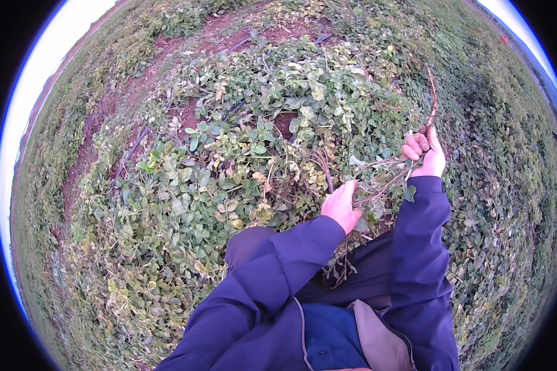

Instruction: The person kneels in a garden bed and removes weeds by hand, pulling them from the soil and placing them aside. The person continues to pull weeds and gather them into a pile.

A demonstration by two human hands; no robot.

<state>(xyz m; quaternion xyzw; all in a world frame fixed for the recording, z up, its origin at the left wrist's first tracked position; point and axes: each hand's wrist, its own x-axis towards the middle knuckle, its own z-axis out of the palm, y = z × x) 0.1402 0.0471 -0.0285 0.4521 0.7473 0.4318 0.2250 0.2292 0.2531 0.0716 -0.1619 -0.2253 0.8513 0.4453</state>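
Before my knees, my left hand [342, 207] is closed around thin brown plant stems [380, 191]. From its top juts a dark stub with several fine roots [324, 166], and withered leaves [341, 269] hang beneath it over my trousers. Higher and to the right, my right hand [426, 150] grips a long brown root [432, 92], which curves upward from the fingers. The stems run between both hands. A single green leaf [410, 194] lies against my right cuff. Low leafy plants [241, 153], green and partly yellowed, surround the hands.
Dense foliage covers the ground on both sides. Reddish bare soil [176, 55] shows at the upper left. Dark drip hoses [132, 150] lie among the plants. A small red object [504, 39] is far off at the upper right.
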